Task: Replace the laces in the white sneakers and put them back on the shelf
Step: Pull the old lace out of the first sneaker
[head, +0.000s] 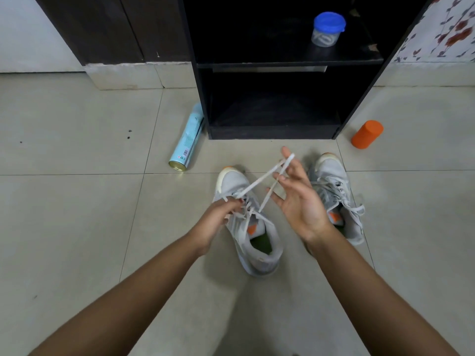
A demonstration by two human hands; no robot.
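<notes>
Two white sneakers stand on the tiled floor, toes toward the black shelf [288,61]. The left sneaker [259,242] lies between my arms; the right sneaker [334,181] is partly hidden behind my right hand. My left hand [218,217] pinches the white lace [259,179] just above the left sneaker's eyelets. The lace runs up and right, loops over the spread fingers of my right hand [295,194], and a loose end hangs back down toward the shoe. The right sneaker's laces lie loose over its tongue.
A light blue spray can [186,142] lies on the floor against the shelf's left side. An orange cylinder [366,134] stands to the right of the shelf. A clear jar with a blue lid [326,29] sits on the upper shelf board.
</notes>
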